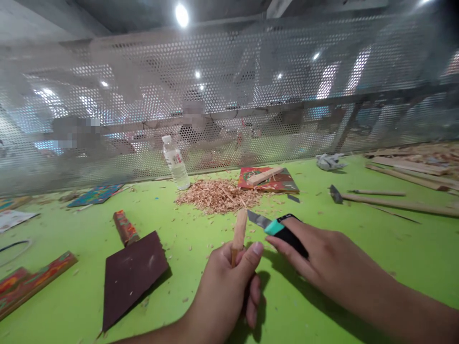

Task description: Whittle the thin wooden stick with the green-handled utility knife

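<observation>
My left hand point(229, 282) is closed around a small wooden stick point(240, 229), which points up and away from me with its pale whittled end showing. The lower part of the stick is hidden in my fist. My right hand point(315, 248) grips a black and teal utility knife point(283, 232). Its grey blade point(258, 220) is out and points left, close to the upper end of the stick. Whether the blade touches the wood I cannot tell. Beyond both hands lies a heap of wood shavings point(218, 195) on the green table point(193, 277).
A water bottle point(175, 163) stands behind the shavings, near a perforated metal screen point(229, 95). Dark sandpaper point(134, 277) and painted wood pieces point(39, 282) lie left. A painted board point(290, 180) carries a wood strip point(264, 176). A hammer point(387, 200) and wood strips point(412, 177) lie right.
</observation>
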`<state>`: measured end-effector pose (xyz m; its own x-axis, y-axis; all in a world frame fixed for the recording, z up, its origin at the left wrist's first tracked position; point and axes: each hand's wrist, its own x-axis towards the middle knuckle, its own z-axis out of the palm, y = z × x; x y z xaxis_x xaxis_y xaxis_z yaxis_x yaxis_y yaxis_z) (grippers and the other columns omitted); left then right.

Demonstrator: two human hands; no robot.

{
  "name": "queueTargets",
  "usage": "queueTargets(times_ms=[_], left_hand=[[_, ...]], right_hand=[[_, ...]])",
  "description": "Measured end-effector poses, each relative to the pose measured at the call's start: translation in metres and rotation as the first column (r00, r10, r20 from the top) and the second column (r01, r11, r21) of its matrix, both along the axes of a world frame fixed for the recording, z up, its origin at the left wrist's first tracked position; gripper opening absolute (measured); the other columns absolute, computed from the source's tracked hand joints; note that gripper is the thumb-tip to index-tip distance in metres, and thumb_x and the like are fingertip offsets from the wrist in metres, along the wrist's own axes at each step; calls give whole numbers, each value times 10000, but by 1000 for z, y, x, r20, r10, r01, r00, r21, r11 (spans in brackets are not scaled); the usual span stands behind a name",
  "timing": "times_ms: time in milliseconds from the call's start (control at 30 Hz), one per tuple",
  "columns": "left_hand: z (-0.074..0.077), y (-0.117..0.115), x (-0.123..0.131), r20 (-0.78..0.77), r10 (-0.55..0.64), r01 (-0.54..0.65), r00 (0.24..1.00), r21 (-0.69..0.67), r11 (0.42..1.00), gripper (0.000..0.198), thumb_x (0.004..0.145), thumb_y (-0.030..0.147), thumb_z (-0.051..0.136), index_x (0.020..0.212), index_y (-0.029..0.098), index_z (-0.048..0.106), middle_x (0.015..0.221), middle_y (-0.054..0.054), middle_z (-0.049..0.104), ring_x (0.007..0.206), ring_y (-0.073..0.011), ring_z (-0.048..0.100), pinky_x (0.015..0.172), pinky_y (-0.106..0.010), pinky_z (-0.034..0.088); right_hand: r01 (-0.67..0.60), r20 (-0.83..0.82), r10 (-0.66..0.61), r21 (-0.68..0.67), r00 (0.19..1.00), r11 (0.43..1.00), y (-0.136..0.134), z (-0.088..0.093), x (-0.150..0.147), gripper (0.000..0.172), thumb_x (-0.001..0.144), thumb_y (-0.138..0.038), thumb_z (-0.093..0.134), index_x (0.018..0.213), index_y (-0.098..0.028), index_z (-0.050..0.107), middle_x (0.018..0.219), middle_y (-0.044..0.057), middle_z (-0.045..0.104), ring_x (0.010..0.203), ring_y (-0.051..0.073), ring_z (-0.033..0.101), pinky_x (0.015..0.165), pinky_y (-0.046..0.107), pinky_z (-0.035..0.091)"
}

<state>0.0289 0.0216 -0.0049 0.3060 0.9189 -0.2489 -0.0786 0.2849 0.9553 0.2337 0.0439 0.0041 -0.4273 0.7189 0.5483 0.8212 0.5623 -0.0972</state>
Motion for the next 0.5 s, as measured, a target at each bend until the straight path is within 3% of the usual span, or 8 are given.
queueTargets(times_ms=[167, 333, 500], left_hand=[[0, 1, -2, 5, -75, 75, 997, 40, 996, 618, 964, 695, 670, 598, 215, 540, 379, 71, 469, 289, -40, 378, 355, -174, 268], [-3, 2, -4, 6, -122, 122, 992, 31, 992, 583, 869, 741, 760, 703, 220, 559, 440, 76, 543, 307, -46, 406, 344, -173, 267], [-3, 2, -4, -23, -142, 142, 990, -7, 990, 588, 859, 760, 746, 704, 220, 574, 405, 80, 520, 295, -51, 390, 331, -175, 256]], right_hand=[[-117, 11, 119, -112, 993, 987, 7, 10, 14, 513, 1171, -593, 329, 923, -233, 598, 701, 13, 702, 542, 195, 664, 514, 301, 412], [-258, 36, 289, -354, 957, 899, 4, 11, 14, 398, 1149, -527, 465, 954, -234, 649, 833, 30, 758, 669, 208, 696, 600, 311, 440], [-265, 73, 299, -298, 952, 917, 2, 7, 15, 301, 1127, -477, 551, 1007, -227, 670, 864, 27, 768, 699, 217, 718, 603, 324, 438]])
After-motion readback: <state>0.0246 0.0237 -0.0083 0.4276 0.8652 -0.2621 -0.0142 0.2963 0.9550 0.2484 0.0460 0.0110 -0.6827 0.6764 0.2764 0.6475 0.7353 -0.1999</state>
